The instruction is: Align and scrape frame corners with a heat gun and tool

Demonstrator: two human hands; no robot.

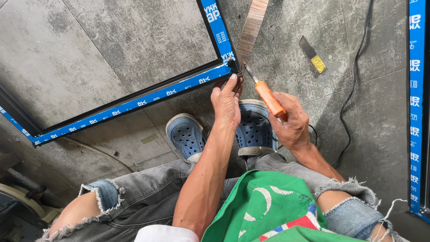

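A dark metal frame (134, 102) with blue protective tape lies on the concrete floor, its corner near the top middle. My left hand (227, 101) rests its fingertips on that corner, pinching the frame's edge. My right hand (291, 123) grips a screwdriver (268, 97) with an orange handle. Its metal tip points up-left at the frame corner. A wooden strip (251, 29) lies just beyond the corner.
My blue perforated clogs (188, 134) stand right under the hands. A black cable (354, 85) runs across the floor at right. A small scraper with yellow tape (313, 56) lies at upper right. Another blue-taped frame piece (416, 107) runs along the right edge. A machine part sits at bottom left.
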